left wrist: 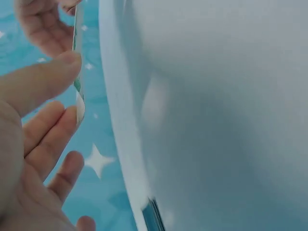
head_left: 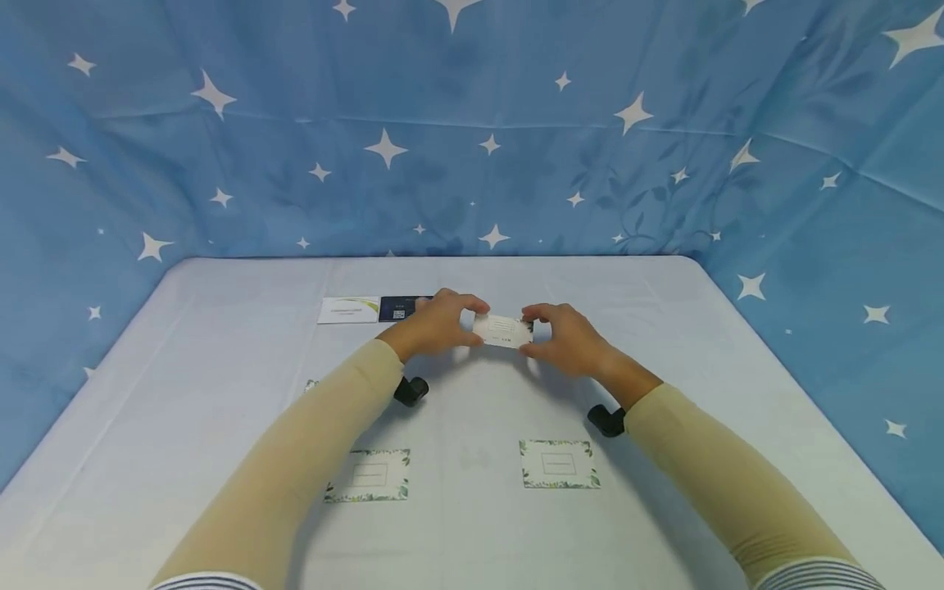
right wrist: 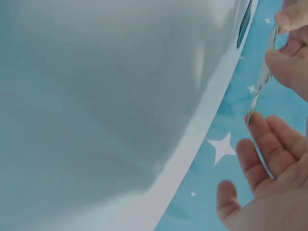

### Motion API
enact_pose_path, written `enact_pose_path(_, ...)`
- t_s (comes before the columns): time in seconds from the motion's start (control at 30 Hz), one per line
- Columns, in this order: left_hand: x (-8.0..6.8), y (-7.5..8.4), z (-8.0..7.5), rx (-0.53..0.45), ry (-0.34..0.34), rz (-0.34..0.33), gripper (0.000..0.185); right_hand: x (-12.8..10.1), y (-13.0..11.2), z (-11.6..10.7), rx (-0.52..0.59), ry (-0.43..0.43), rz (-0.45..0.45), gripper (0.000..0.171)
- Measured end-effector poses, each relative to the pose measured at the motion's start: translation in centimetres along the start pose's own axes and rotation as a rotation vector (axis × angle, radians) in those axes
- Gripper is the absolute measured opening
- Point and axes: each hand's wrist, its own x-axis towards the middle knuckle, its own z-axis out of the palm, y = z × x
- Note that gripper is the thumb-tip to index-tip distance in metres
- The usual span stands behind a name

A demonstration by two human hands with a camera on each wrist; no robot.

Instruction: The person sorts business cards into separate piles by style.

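Observation:
A small white card (head_left: 503, 331) with printed text and a leafy corner is held up above the table between both hands. My left hand (head_left: 442, 323) pinches its left end between thumb and fingers. At its right end, my right hand (head_left: 566, 338) pinches the card the same way. The left wrist view shows the card (left wrist: 79, 91) almost edge-on, slightly bent near the fingers. From the right wrist view, the card (right wrist: 263, 72) is also nearly edge-on. Behind the left hand lie a white card (head_left: 349, 310) and a dark blue card (head_left: 398, 309), partly covered.
Two leaf-bordered cards lie nearer on the white table (head_left: 465, 524): a left card (head_left: 372, 475), partly behind the left sleeve, and a right card (head_left: 559, 465). Another leafy card corner (head_left: 310, 384) peeks past that sleeve. A blue star-patterned curtain (head_left: 442, 197) hangs behind the table.

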Motion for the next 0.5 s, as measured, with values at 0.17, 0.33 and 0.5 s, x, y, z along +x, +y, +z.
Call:
enact_pose_path(0.17, 0.8, -1.6, -0.5, 0.008, 0.05, -0.066, 0.057, 3.6, -0.3, 0.3, 0.02, -0.031, -0.02, 0.062)
enact_pose_path(0.33, 1.4, -2.9, -1.1, 0.052, 0.058, -0.114, 0.055, 6.5, -0.5, 1.6, 0.037, -0.068, 0.009, 0.06)
enact_pose_path(0.5, 1.9, -3.8, -1.5, 0.094, 0.056, -0.156, 0.054, 8.5, -1.1, 2.6, 0.034, -0.09, 0.061, 0.058)
